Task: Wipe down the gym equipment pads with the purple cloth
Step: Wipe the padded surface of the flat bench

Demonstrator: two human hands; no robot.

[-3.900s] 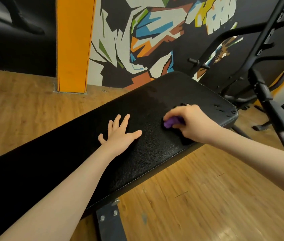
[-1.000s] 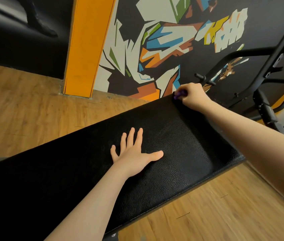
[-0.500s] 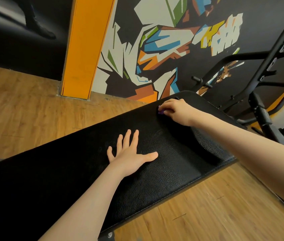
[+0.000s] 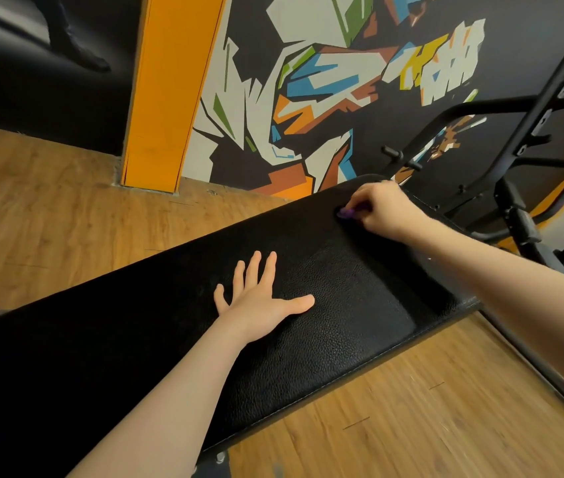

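Hands at work on a black padded weight bench [image 4: 325, 339] that runs from the near left to the far right across a wood-plank floor [image 4: 49, 219]. Little of the purple cloth [image 4: 346, 212] can be seen: only a small bunched tip shows under the curled fingers of the right hand [image 4: 379, 210], which pinches it against the pad near the bench's far right end; the rest is hidden inside the grip. The left hand [image 4: 260, 301] lies flat on the middle of the pad, palm down, fingers straight and spread, thumb out to the right. Both forearms are cut off by the picture's edges, and the bench's near left end falls into dark shadow where its grain cannot be made out. The pad's pebbled leather texture shows clearly by the left hand. Behind the bench stands a wall with a jagged multicoloured mural [image 4: 308, 98], an orange pillar [image 4: 170, 91] to its left, and a black steel rack frame [image 4: 532, 132] at the far right, partly out of view.
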